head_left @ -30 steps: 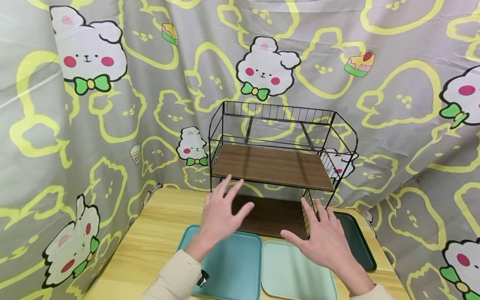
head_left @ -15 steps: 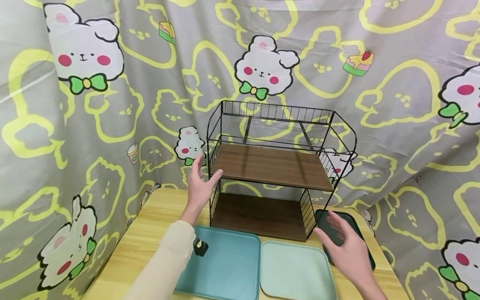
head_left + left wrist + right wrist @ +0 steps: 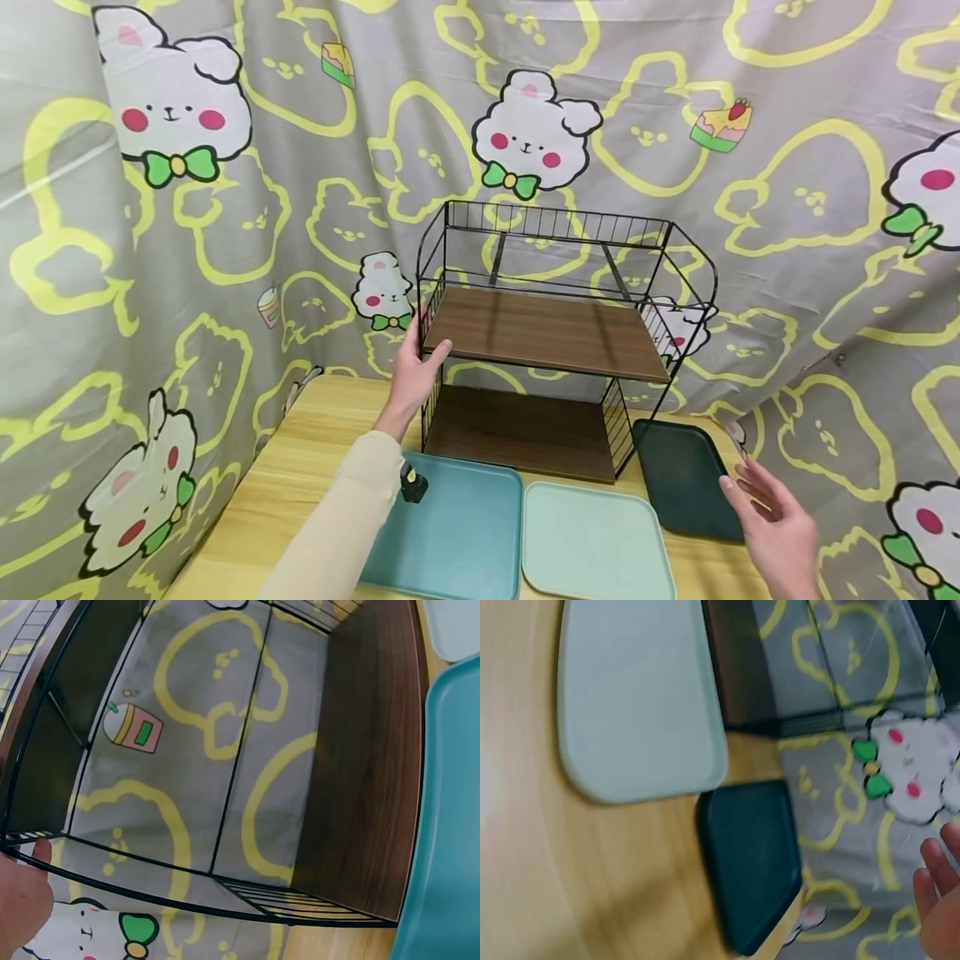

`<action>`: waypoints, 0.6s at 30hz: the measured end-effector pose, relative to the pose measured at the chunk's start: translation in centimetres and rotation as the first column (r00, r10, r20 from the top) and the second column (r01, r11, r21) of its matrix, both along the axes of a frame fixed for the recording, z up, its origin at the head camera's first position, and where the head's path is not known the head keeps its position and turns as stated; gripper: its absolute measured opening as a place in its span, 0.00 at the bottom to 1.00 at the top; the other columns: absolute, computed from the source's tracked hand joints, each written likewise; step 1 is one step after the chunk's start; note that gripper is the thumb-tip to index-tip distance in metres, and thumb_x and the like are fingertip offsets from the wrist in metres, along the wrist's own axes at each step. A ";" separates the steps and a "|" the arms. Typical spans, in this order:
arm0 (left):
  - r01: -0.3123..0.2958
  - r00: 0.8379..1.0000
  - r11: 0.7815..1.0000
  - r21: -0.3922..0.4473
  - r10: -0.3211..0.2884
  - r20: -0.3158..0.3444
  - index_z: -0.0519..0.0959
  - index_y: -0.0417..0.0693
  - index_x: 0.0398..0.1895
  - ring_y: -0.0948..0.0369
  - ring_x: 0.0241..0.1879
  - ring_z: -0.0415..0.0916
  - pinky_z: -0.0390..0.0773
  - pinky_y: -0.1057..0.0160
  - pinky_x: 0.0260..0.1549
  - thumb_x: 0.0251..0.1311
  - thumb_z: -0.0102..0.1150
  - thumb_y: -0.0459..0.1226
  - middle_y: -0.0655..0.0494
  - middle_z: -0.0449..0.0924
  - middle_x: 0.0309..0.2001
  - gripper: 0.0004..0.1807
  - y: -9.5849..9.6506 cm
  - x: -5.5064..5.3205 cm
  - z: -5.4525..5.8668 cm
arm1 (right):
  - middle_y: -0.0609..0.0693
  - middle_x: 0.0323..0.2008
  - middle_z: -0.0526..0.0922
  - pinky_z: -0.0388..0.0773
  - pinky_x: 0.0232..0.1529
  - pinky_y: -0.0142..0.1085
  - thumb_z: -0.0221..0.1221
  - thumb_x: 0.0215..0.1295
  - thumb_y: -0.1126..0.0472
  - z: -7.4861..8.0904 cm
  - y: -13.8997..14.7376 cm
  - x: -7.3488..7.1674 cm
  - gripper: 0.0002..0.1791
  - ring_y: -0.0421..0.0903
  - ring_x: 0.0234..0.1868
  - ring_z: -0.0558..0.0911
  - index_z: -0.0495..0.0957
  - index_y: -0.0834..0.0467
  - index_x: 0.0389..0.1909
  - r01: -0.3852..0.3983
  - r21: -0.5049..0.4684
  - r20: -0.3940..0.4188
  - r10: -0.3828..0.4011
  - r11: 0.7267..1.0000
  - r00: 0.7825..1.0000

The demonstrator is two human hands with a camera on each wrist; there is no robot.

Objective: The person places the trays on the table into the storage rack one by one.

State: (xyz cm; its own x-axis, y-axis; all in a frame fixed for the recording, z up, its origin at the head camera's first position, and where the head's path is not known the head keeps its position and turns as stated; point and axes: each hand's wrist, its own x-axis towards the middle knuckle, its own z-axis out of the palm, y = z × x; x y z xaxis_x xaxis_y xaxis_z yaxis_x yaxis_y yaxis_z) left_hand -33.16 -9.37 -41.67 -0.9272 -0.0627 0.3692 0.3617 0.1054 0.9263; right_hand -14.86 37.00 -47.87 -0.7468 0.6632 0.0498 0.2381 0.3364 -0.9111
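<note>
A two-tier black wire rack [image 3: 555, 333] with brown wood-grain shelves stands on the table. My left hand [image 3: 414, 375] grips its left front post at the upper shelf's height, the thumb on the inner side and the fingers outside. In the left wrist view that hand [image 3: 22, 900] shows only in part, at the corner of the wire side. My right hand [image 3: 780, 525] hovers with relaxed fingers, holding nothing, beside the dark green tray [image 3: 686, 479]. The right wrist view shows its fingers apart from everything, at the right edge.
A teal tray [image 3: 457, 533] and a pale mint tray [image 3: 592, 542] lie side by side in front of the rack on the wooden table [image 3: 247, 500]. A grey patterned curtain [image 3: 315, 208] surrounds the table at the back and sides.
Both hands were in front of the rack. The left has moved left and taken hold of the rack's left post. The right has moved right, past the dark green tray.
</note>
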 end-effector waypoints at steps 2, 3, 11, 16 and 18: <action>-0.012 1.000 1.000 -0.009 0.012 -0.005 0.52 0.63 0.87 0.54 0.85 0.51 0.51 0.51 0.85 0.77 0.59 0.39 0.55 0.56 0.85 0.41 0.0 0.0 0.0 | 0.14 0.39 0.76 0.71 0.37 0.10 0.70 0.68 0.43 -0.7 0.8 -0.2 0.38 0.12 0.37 0.75 0.74 0.53 0.75 0.023 -0.008 -0.011 -0.023 1.000 1.000; -0.016 1.000 1.000 -0.010 0.016 -0.011 0.52 0.63 0.87 0.54 0.85 0.51 0.51 0.50 0.85 0.78 0.59 0.39 0.54 0.56 0.85 0.41 -0.1 0.0 -0.1 | 0.13 0.38 0.75 0.71 0.36 0.10 0.70 0.69 0.43 -1.1 1.1 -0.3 0.38 0.12 0.36 0.74 0.74 0.54 0.75 0.030 -0.011 -0.010 -0.030 0.999 0.999; -0.052 0.999 0.998 -0.032 0.051 -0.014 0.52 0.65 0.87 0.56 0.85 0.53 0.53 0.50 0.84 0.79 0.57 0.38 0.57 0.58 0.85 0.40 0.2 0.0 -0.2 | 0.18 0.47 0.79 0.65 0.38 0.09 0.70 0.67 0.39 -4.2 4.0 -1.2 0.40 0.14 0.39 0.70 0.74 0.53 0.76 0.068 0.036 0.049 -0.070 0.997 0.996; -0.067 0.998 0.997 -0.033 0.067 -0.019 0.53 0.63 0.87 0.55 0.84 0.54 0.55 0.48 0.83 0.79 0.57 0.37 0.55 0.60 0.84 0.39 0.3 0.1 -0.1 | 0.10 0.37 0.72 0.65 0.35 0.10 0.70 0.67 0.40 -6.4 5.7 -1.9 0.42 0.13 0.37 0.67 0.74 0.56 0.76 0.067 0.033 0.082 -0.069 0.997 0.994; -0.071 0.997 0.997 -0.037 0.070 -0.021 0.53 0.60 0.87 0.54 0.84 0.54 0.56 0.47 0.83 0.78 0.57 0.37 0.55 0.60 0.84 0.40 0.3 0.2 -0.1 | 0.08 0.32 0.67 0.66 0.32 0.11 0.70 0.66 0.40 -7.5 6.4 -2.2 0.43 0.12 0.36 0.65 0.73 0.59 0.76 0.060 0.027 0.111 -0.063 0.998 0.992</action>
